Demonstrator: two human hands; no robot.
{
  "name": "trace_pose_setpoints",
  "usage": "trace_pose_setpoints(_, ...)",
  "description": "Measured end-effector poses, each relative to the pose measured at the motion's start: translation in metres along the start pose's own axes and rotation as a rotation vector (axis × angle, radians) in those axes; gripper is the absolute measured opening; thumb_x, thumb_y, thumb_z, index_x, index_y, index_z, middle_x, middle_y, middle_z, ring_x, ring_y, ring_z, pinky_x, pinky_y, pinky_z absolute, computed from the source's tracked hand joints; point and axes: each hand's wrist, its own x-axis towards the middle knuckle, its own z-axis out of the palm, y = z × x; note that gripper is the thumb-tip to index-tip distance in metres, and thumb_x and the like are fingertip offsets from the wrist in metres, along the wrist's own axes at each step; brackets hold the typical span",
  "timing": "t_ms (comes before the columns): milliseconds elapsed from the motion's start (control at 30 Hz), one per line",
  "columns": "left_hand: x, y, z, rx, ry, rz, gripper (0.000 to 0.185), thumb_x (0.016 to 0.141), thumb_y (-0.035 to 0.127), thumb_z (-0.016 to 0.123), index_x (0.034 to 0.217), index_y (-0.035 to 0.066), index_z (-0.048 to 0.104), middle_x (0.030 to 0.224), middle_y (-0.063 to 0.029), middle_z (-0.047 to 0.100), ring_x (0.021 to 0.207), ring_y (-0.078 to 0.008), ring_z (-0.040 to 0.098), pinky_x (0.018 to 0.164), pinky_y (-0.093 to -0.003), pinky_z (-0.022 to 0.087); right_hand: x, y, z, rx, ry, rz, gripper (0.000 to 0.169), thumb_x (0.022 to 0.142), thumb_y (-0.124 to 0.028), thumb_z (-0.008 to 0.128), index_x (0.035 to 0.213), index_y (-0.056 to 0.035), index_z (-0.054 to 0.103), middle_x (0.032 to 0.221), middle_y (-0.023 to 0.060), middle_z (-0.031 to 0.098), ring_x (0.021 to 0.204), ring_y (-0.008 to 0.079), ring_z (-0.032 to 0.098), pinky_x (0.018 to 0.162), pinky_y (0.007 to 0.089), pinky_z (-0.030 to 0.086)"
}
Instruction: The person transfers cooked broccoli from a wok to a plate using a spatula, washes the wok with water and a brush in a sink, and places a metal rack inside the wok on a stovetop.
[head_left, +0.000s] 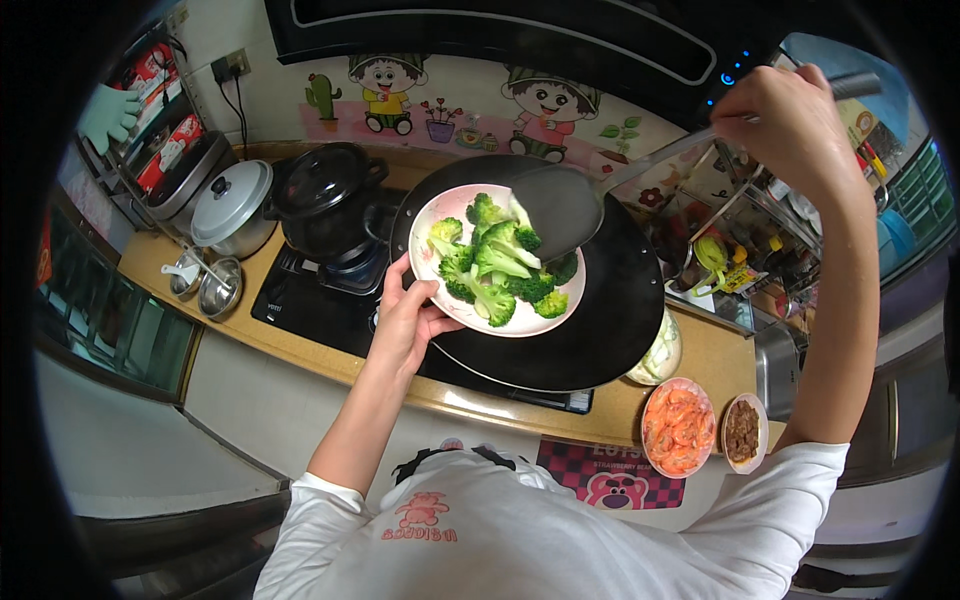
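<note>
My left hand (411, 311) grips the near-left rim of a pale pink plate (525, 324), thumb on top and fingers beneath. Several green broccoli florets (495, 255) lie heaped on it. Held over a large black wok (600, 330), the plate hides much of the pan's inside. Raised at the upper right, my right hand (787, 124) is closed around the handle of a wok spatula (562, 214). The spatula's broad dark blade overlaps the right side of the plate, against or just above the florets; contact cannot be told.
Left of the wok, a lidded black pot (326, 202) stands on the gas stove (300, 300), beside a grey lidded pot (234, 206) and metal bowls (220, 289). At right are a glass bowl (660, 352), a plate of shrimp (679, 427), a dish of brown meat (742, 431) and a rack (720, 202).
</note>
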Motion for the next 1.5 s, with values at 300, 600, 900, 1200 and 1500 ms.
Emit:
trace_pose_setpoints(300,-0.018,0.008,-0.029,-0.044,0.089,0.087,0.052,0.078,0.009,0.048,0.126,0.008,0.027,0.118,-0.0173,0.045,0.101,-0.0317,0.055,0.072,-0.0486,0.054,-0.010,0.054,0.072,0.036,-0.313,0.378,0.005,0.073,-0.020,0.065,0.076,-0.0180,0.069,0.071,0.0002,0.065,0.073,0.0173,0.061,0.086,0.0355,0.032)
trace_pose_setpoints(600,-0.040,0.029,-0.050,-0.055,0.157,0.218,0.047,0.079,0.012,0.049,0.123,0.007,0.033,0.120,-0.0139,0.046,0.104,-0.0275,0.054,0.078,-0.0430,0.053,-0.035,0.037,0.203,-0.196,-0.379,0.219,0.008,0.067,-0.012,0.055,0.069,-0.0085,0.062,0.073,0.0111,0.065,0.075,0.0253,0.063,0.088,0.0403,0.036)
trace_pose_setpoints(900,-0.063,0.040,-0.065,-0.085,0.275,0.273,0.050,0.078,0.010,0.048,0.125,0.007,0.032,0.119,-0.0122,0.048,0.101,-0.0246,0.055,0.078,-0.0372,0.053,-0.026,0.025,0.279,-0.084,-0.131,0.198,0.019,0.070,-0.021,0.054,0.061,-0.0064,0.062,0.063,0.0156,0.061,0.065,0.0284,0.061,0.078,0.0391,0.036)
trace_pose_setpoints(1200,-0.067,0.043,-0.075,-0.072,0.313,0.318,0.053,0.079,0.011,0.048,0.129,0.008,0.031,0.119,-0.0122,0.048,0.099,-0.0236,0.057,0.073,-0.0345,0.055,-0.013,-0.010,0.223,0.073,-0.022,0.056,0.014,0.066,-0.021,0.060,0.062,-0.0088,0.063,0.061,0.0103,0.061,0.072,0.0242,0.060,0.082,0.0360,0.036)
trace_pose_setpoints(1500,-0.062,0.036,-0.085,-0.061,0.282,0.310,0.052,0.078,0.014,0.050,0.126,0.009,0.030,0.116,-0.0121,0.049,0.096,-0.0229,0.058,0.067,-0.0339,0.056,-0.029,0.029,0.202,-0.136,-0.421,0.115,0.027,0.058,-0.028,0.067,0.069,-0.0032,0.064,0.070,0.0155,0.064,0.073,0.0287,0.063,0.091,0.0419,0.035)
